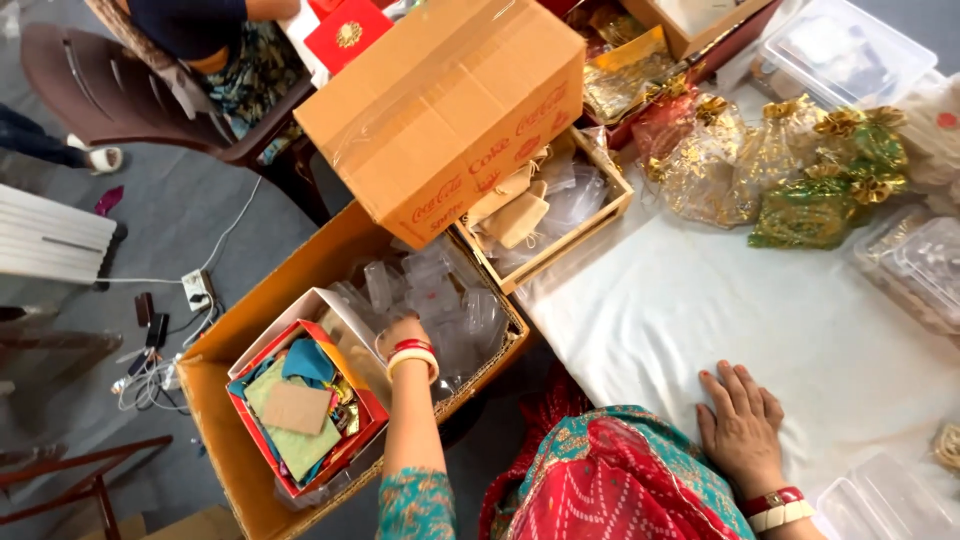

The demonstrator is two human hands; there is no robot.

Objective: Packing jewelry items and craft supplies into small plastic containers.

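Reaching down into a large open brown cardboard carton on the floor, the left hand dips among a heap of small clear plastic containers. Its fingers are buried in the pile, so whether they have closed on one cannot be told. At the carton's left end sits a red-edged open box stuffed with folded coloured fabric pieces. The clear containers look light, thin-walled and slick; they would probably flex or crack under a hard squeeze, so a light pinch across two opposite rims seems the safest hold. Above them a sealed brown cardboard box rests tilted over a shallow wooden tray of beige cloth pouches. Further right, the right hand lies flat, fingers spread and holding nothing, on the white cloth-covered table. Beyond it lie shiny gold and green drawstring gift bags.
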